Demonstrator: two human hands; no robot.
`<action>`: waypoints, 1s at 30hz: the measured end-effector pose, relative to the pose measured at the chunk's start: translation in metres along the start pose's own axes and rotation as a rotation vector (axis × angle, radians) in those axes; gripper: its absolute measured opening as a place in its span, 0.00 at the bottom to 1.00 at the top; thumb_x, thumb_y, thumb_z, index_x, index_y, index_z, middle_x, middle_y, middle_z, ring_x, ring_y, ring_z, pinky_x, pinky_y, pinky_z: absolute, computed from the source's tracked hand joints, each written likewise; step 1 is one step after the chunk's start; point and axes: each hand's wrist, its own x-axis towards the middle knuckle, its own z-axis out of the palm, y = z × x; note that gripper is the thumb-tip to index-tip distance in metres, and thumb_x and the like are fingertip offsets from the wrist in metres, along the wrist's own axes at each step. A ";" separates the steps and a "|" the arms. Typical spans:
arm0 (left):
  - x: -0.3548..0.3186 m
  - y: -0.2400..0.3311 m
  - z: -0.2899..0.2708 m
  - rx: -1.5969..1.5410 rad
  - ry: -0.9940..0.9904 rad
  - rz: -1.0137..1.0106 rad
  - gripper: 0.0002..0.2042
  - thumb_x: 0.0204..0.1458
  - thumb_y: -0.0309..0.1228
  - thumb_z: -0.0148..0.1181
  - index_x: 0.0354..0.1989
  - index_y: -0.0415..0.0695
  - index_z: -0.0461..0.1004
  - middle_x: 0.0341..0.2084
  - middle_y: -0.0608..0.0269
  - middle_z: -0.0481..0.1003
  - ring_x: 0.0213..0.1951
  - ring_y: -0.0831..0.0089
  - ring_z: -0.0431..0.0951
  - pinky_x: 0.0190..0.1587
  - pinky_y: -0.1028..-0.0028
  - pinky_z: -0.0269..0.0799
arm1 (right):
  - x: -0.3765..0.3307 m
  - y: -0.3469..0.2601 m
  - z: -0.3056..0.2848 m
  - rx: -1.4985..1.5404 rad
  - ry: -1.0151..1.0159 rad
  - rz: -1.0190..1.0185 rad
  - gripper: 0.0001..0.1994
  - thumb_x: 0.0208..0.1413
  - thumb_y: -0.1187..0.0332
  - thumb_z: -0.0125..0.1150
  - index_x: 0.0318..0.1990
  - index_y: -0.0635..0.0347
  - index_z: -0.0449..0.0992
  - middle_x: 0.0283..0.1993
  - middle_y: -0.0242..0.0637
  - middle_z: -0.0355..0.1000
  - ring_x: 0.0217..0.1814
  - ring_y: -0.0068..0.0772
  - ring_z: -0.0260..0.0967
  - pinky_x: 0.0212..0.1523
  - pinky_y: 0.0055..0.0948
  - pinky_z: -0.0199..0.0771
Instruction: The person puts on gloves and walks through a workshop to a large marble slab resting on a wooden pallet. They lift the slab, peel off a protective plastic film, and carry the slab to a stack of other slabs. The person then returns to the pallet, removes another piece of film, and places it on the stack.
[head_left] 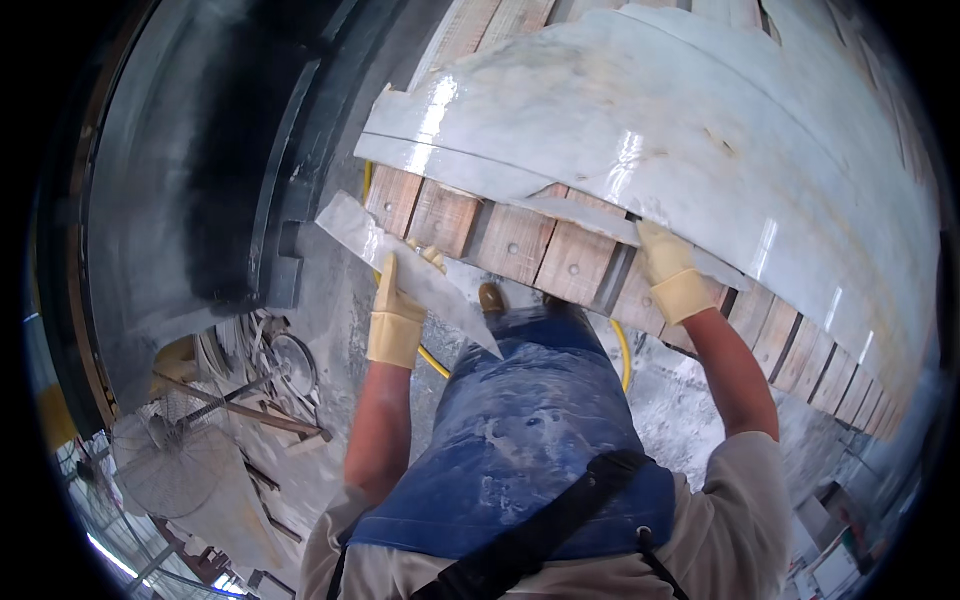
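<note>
My left hand [398, 318], in a cream glove, grips a long, pointed stone offcut [445, 297], held tilted off the near edge of the wooden slat table [515, 243]. Its narrow tip hangs over my blue apron. The same kind of glove covers my right hand [668, 268], whose fingers are closed round a thin stone strip [580, 214] lying along the slats; part of the fingers is hidden. Just beyond the strip lies a large, glossy, whitish stone slab [600, 120] with brownish veins, a dark straight line running along its near side.
A yellow hose [432, 362] runs on the dusty floor under the table. At the lower left stand a wire-guarded fan [170, 465] and a pile of scraps with a wheel [293, 362]. A big dark panel [230, 150] rises on the left.
</note>
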 end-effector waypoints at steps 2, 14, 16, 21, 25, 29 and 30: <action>0.007 -0.007 0.000 -0.043 0.012 -0.017 0.35 0.62 0.57 0.60 0.68 0.43 0.63 0.59 0.38 0.71 0.58 0.41 0.75 0.59 0.44 0.73 | -0.001 -0.011 -0.031 0.121 -0.121 0.035 0.19 0.59 0.71 0.59 0.59 0.62 0.76 0.58 0.52 0.76 0.62 0.52 0.73 0.62 0.44 0.73; 0.060 -0.007 0.012 -0.252 0.011 -0.108 0.44 0.58 0.72 0.45 0.71 0.46 0.63 0.65 0.43 0.69 0.62 0.45 0.72 0.65 0.47 0.70 | 0.137 -0.249 -0.093 0.542 -0.498 -0.213 0.23 0.57 0.54 0.65 0.48 0.67 0.78 0.42 0.53 0.79 0.42 0.46 0.78 0.43 0.39 0.75; 0.062 0.010 0.016 -0.243 0.000 -0.051 0.47 0.57 0.73 0.47 0.73 0.47 0.61 0.68 0.49 0.67 0.66 0.50 0.69 0.69 0.51 0.65 | 0.168 -0.279 -0.058 0.612 -0.535 -0.298 0.24 0.56 0.52 0.66 0.48 0.67 0.79 0.41 0.53 0.79 0.41 0.46 0.78 0.42 0.39 0.75; 0.050 0.036 -0.014 -0.326 -0.213 -0.049 0.52 0.52 0.75 0.52 0.77 0.48 0.55 0.73 0.57 0.62 0.72 0.56 0.63 0.75 0.54 0.57 | 0.202 -0.346 -0.037 0.725 -0.644 -0.211 0.23 0.54 0.52 0.67 0.43 0.67 0.81 0.38 0.55 0.80 0.41 0.48 0.79 0.43 0.41 0.76; 0.060 0.059 -0.013 -0.272 -0.127 0.001 0.51 0.53 0.74 0.54 0.76 0.48 0.57 0.71 0.57 0.65 0.71 0.57 0.64 0.75 0.55 0.57 | 0.226 -0.382 -0.026 0.332 -0.598 -0.333 0.22 0.54 0.52 0.66 0.41 0.66 0.82 0.39 0.57 0.80 0.42 0.53 0.80 0.45 0.42 0.77; 0.062 0.081 -0.034 -0.261 -0.019 -0.020 0.48 0.56 0.70 0.56 0.74 0.45 0.58 0.69 0.52 0.66 0.69 0.54 0.66 0.72 0.53 0.61 | 0.208 -0.413 -0.076 0.354 -0.382 -0.195 0.22 0.57 0.52 0.63 0.44 0.66 0.82 0.42 0.57 0.80 0.44 0.57 0.79 0.48 0.44 0.77; 0.062 0.076 -0.047 -0.292 0.002 -0.040 0.47 0.56 0.69 0.56 0.74 0.44 0.58 0.68 0.50 0.65 0.68 0.52 0.66 0.72 0.52 0.62 | 0.196 -0.400 -0.086 0.428 -0.264 -0.171 0.22 0.58 0.53 0.62 0.46 0.65 0.81 0.43 0.56 0.80 0.45 0.57 0.79 0.49 0.45 0.77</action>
